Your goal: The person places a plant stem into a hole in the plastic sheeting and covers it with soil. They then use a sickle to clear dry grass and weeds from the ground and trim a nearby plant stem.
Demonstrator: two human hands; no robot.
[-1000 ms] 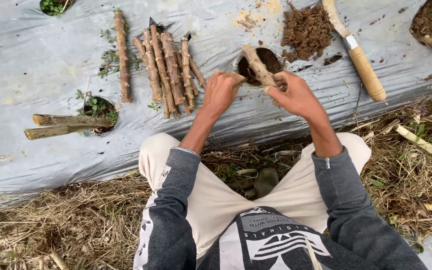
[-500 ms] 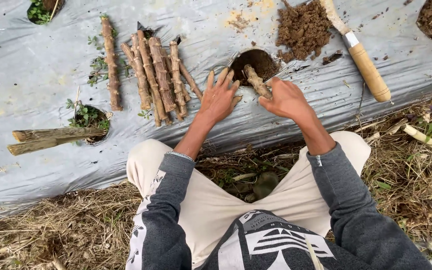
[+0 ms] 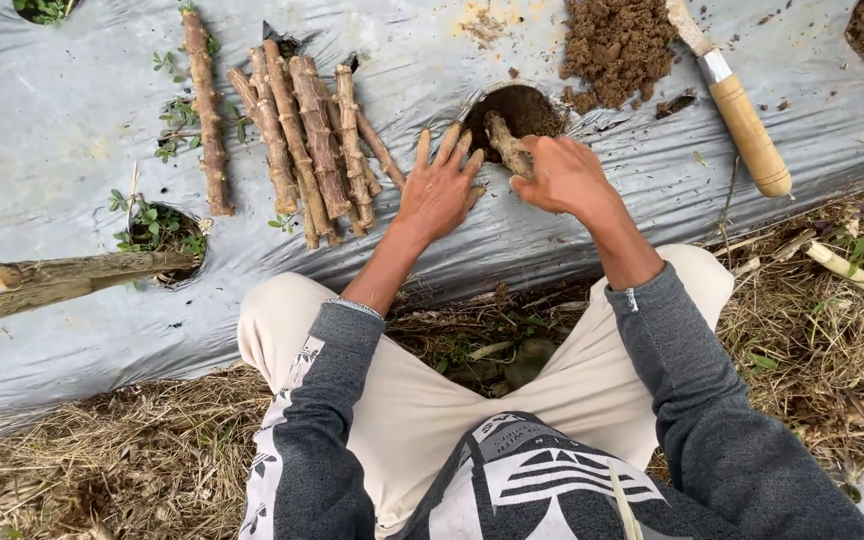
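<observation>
My right hand (image 3: 564, 175) grips a short brown stem cutting (image 3: 505, 143) whose far end sits in a round planting hole (image 3: 530, 108) cut in the grey plastic mulch sheet (image 3: 62, 110). My left hand (image 3: 439, 186) lies flat with fingers spread on the sheet at the hole's near left rim. It holds nothing. A bundle of several similar cuttings (image 3: 310, 135) lies just left of that hand.
A soil heap (image 3: 617, 45) and a trowel with a wooden handle (image 3: 742, 120) lie right of the hole. Two thicker cuttings (image 3: 82, 275) stick out of a weedy hole at left. One lone cutting (image 3: 202, 105) lies farther left. Dry straw (image 3: 122, 450) covers the ground near my knees.
My right hand has lowered the cutting from above the hole into it. My left hand let go of it, opened and pressed flat on the sheet.
</observation>
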